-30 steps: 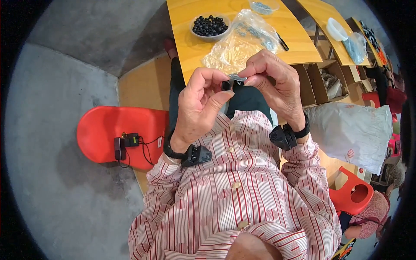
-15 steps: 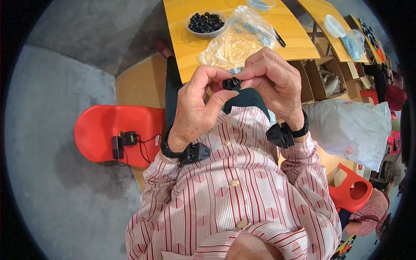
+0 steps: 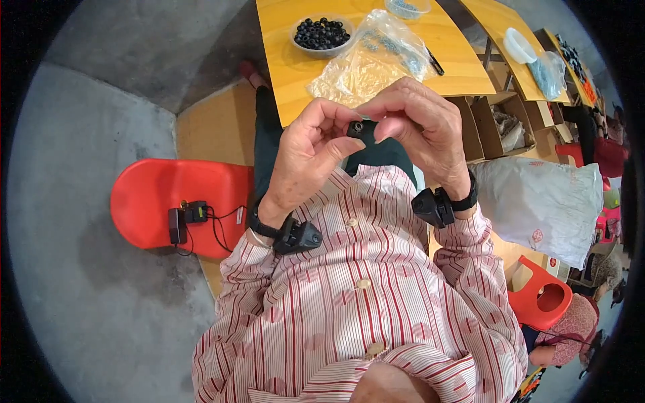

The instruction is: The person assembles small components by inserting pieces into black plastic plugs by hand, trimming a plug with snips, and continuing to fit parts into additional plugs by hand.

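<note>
My left hand [image 3: 310, 151] pinches a small black bead-like piece [image 3: 356, 126] between thumb and fingers, above my lap. A small metal ring or coil shows at the piece's end facing my right hand. My right hand [image 3: 422, 127] is beside it, thumb and index finger apart with nothing visible between them. Its index fingertip reaches the upper side of the piece, near my left fingertips; whether it touches is hard to tell. On the table beyond, a clear round tub [image 3: 293, 40] holds many similar black pieces [image 3: 322, 33].
The yellow table [image 3: 285, 87] carries a clear plastic bag [image 3: 366, 64] with small bluish parts, a black pen [image 3: 435, 62] and another tub [image 3: 420, 9]. At left is a red chair [image 3: 144, 201] with a black adapter and cables. A white sack [image 3: 537, 201] and open cardboard box [image 3: 494, 138] are at right.
My right thumb and index finger have parted, and the shiny wire-like ring seen between the hands now appears at the black piece's end. My left hand keeps its pinch.
</note>
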A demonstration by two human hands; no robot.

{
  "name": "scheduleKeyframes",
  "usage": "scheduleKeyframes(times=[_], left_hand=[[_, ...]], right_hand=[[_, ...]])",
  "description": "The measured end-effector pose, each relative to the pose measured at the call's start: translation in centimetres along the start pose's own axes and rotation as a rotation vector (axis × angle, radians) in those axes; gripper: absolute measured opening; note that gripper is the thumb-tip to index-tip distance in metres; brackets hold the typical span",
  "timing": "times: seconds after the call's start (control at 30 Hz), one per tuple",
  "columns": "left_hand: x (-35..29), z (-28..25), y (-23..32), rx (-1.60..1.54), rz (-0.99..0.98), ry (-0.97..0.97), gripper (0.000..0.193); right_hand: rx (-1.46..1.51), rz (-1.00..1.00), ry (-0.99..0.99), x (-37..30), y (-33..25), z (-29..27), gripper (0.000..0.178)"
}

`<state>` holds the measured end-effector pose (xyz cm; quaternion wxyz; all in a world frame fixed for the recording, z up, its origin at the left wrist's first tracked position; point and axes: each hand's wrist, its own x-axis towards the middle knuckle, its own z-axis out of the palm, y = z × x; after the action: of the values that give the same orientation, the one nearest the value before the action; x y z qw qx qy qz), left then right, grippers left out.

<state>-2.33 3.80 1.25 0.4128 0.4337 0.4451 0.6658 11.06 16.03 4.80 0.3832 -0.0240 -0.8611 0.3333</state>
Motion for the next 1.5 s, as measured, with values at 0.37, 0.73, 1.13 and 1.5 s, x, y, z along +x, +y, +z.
scheduleKeyframes(times=[0.37, 0.73, 1.13, 1.5], left_hand=[[-0.8, -1.8, -1.2, -0.064, -0.068, 0.046, 0.023], [0.3, -5.2, -4.8, -0.017, -0.195, 0.163, 0.019], [7.4, -7.9, -13.2, 0.464, 0.035, 0.238, 0.02], [8.3, -8.1, -15.0, 0.422, -0.059, 0.306, 0.018]], right_hand=[[0.012, 0.106, -0.075, -1.6, 0.8, 1.6, 0.018], [-0.024, 0.282, -0.308, -0.4, 8.9, 3.9, 0.013], [-0.354, 0.4, -0.321, 5.7, 18.5, 2.7, 0.023], [-0.549, 0.267, -0.337, 8.5, 23.7, 3.9, 0.014]])
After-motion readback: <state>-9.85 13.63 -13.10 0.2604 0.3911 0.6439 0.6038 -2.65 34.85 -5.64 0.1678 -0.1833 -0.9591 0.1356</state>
